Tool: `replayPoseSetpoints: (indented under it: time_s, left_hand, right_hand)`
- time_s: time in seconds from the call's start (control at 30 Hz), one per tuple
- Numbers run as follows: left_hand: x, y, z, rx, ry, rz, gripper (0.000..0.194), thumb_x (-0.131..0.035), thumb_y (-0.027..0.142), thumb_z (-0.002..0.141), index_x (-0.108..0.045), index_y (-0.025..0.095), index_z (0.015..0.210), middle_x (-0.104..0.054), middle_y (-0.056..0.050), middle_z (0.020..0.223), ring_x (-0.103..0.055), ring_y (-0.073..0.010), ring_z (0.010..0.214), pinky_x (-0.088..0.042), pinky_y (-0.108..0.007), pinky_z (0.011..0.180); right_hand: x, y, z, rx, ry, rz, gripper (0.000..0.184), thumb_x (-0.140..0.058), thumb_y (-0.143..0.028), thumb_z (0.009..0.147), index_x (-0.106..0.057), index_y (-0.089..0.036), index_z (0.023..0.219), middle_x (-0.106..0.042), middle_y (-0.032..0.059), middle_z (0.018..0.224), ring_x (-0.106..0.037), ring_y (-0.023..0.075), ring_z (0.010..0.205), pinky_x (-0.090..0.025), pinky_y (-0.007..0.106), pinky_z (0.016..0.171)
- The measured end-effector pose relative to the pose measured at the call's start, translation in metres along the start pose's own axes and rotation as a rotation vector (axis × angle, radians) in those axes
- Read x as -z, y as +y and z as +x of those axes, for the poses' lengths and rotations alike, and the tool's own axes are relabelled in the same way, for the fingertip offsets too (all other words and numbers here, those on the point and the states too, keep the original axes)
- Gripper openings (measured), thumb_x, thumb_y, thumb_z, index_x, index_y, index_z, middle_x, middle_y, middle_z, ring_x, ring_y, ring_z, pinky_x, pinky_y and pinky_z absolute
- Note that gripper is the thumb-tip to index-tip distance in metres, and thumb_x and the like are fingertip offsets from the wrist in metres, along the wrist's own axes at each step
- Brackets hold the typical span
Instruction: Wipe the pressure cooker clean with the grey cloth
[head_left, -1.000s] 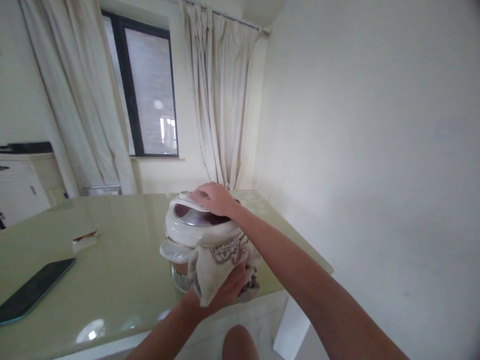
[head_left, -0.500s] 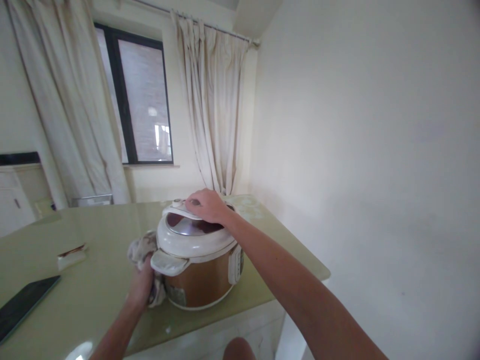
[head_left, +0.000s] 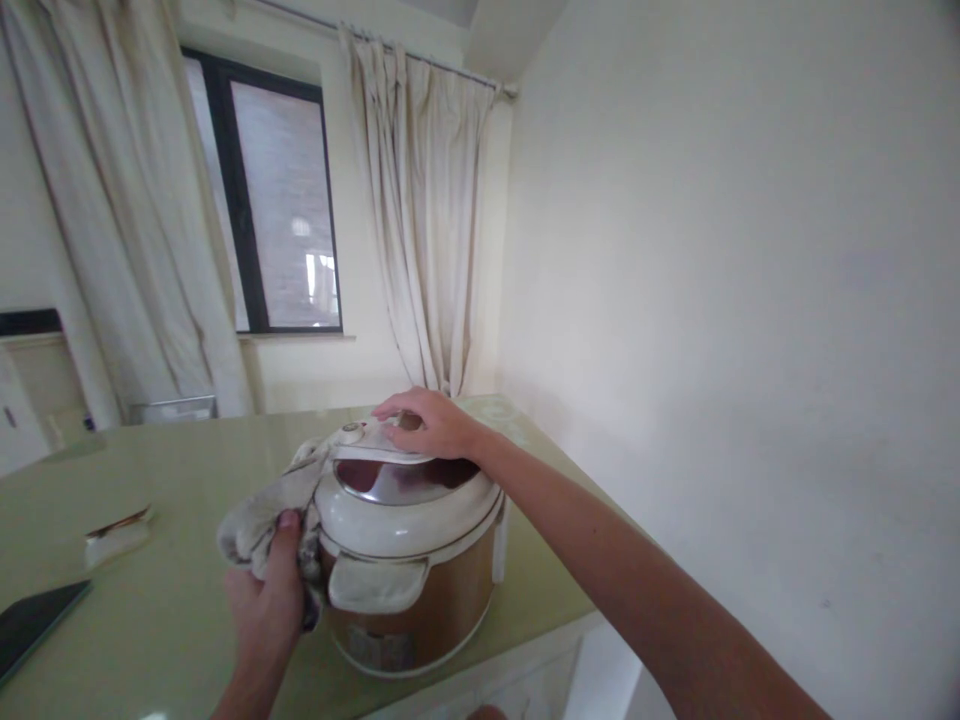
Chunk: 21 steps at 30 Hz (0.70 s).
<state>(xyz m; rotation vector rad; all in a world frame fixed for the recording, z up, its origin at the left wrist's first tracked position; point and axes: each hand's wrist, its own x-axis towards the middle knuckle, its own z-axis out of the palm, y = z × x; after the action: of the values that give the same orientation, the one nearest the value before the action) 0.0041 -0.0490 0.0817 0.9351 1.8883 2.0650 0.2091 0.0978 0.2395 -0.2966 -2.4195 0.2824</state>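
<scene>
An electric pressure cooker [head_left: 457,590], with a brown body, a white lid and a white side handle [head_left: 379,585], stands upright on the table. My right hand [head_left: 435,425] lies across the top of the lid, fingers curled over its raised grip. A crumpled greyish-white cloth [head_left: 259,520] is bunched in my left hand [head_left: 274,585], thumb on top. Part of that cloth presses against the cooker's left side and the lid's edge. The fingers beneath the cloth are partly hidden.
The table [head_left: 172,470] has a greenish glossy top. On its left lie a dark flat tablet-like object [head_left: 37,625] and a small whitish packet [head_left: 116,535]. A plain wall [head_left: 712,300] rises along the right, and curtains [head_left: 420,220] hang beside the window [head_left: 289,200].
The cooker has turned, bringing its side handle rightward and nearer, with the side panel mostly out of sight. The cloth in my left hand has risen to the lid's edge. The view has shifted slightly.
</scene>
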Motion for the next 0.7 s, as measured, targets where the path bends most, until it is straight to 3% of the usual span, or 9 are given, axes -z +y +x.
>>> replayPoseSetpoints:
  time_s: [0.13, 0.23, 0.33, 0.43, 0.5, 0.6, 0.7]
  left_hand:
    - [-0.006, -0.015, -0.042, -0.164, 0.050, -0.030, 0.040, -0.066, 0.054, 0.090, -0.074, 0.018, 0.105, -0.078, -0.013, 0.109, -0.073, -0.0333, 0.108, -0.059, -0.053, 0.098]
    - [-0.011, -0.024, -0.075, -0.515, 0.088, -0.048, 0.036, -0.063, 0.044, 0.096, -0.071, 0.019, 0.121, -0.072, -0.017, 0.130, -0.067, -0.0337, 0.122, -0.051, -0.056, 0.110]
    - [-0.011, -0.027, -0.109, -0.870, 0.109, 0.060, 0.046, -0.065, 0.038, 0.095, -0.066, 0.022, 0.138, -0.069, -0.018, 0.135, -0.064, -0.0357, 0.127, -0.045, -0.060, 0.115]
    - [-0.008, -0.020, -0.128, -1.071, 0.024, 0.165, 0.058, -0.058, 0.042, 0.099, -0.054, 0.024, 0.154, -0.070, -0.018, 0.131, -0.062, -0.0369, 0.127, -0.043, -0.061, 0.115]
    - [-0.004, -0.004, -0.123, -1.155, -0.041, 0.164, 0.059, -0.050, 0.051, 0.101, -0.054, 0.025, 0.154, -0.069, -0.018, 0.131, -0.060, -0.0381, 0.127, -0.045, -0.061, 0.112]
    - [0.000, 0.035, -0.093, -1.276, -0.177, 0.136, 0.058, -0.049, 0.062, 0.099, -0.063, 0.026, 0.142, -0.069, -0.017, 0.132, -0.060, -0.0387, 0.124, -0.044, -0.061, 0.111]
    - [-0.001, 0.090, -0.065, -1.286, -0.371, 0.242, 0.044, -0.067, 0.046, 0.091, -0.067, 0.025, 0.130, -0.071, -0.012, 0.132, -0.062, -0.0340, 0.120, -0.049, -0.053, 0.106]
  right_hand:
    - [0.018, 0.006, -0.011, 0.101, -0.063, -0.018, 0.036, -0.064, -0.031, 0.096, -0.069, -0.018, 0.130, -0.074, 0.0104, 0.127, -0.066, 0.0238, 0.116, -0.048, 0.038, 0.105]
    - [0.029, 0.007, -0.017, 0.189, -0.120, -0.058, 0.039, -0.057, -0.029, 0.098, -0.065, -0.016, 0.133, -0.072, 0.0129, 0.130, -0.064, 0.0255, 0.118, -0.045, 0.043, 0.110]
    - [0.036, 0.003, -0.021, 0.232, -0.148, -0.152, 0.040, -0.054, -0.028, 0.098, -0.063, -0.015, 0.135, -0.070, 0.0146, 0.131, -0.060, 0.0272, 0.123, -0.042, 0.047, 0.114]
    - [0.040, -0.006, -0.023, 0.195, -0.150, -0.321, 0.040, -0.056, -0.030, 0.098, -0.063, -0.016, 0.135, -0.067, 0.0147, 0.131, -0.057, 0.0285, 0.124, -0.041, 0.047, 0.114]
    - [0.041, -0.015, -0.024, 0.133, -0.143, -0.456, 0.039, -0.058, -0.036, 0.100, -0.064, -0.017, 0.133, -0.064, 0.0147, 0.129, -0.055, 0.0290, 0.120, -0.042, 0.045, 0.111]
    - [0.042, -0.027, -0.026, -0.010, -0.154, -0.595, 0.039, -0.054, -0.048, 0.105, -0.067, -0.020, 0.129, -0.060, 0.0126, 0.123, -0.057, 0.0275, 0.109, -0.047, 0.042, 0.100]
    - [0.044, -0.031, -0.024, -0.138, -0.204, -0.560, 0.037, -0.059, -0.048, 0.104, -0.068, -0.020, 0.128, -0.057, 0.0108, 0.122, -0.060, 0.0232, 0.101, -0.050, 0.037, 0.092]
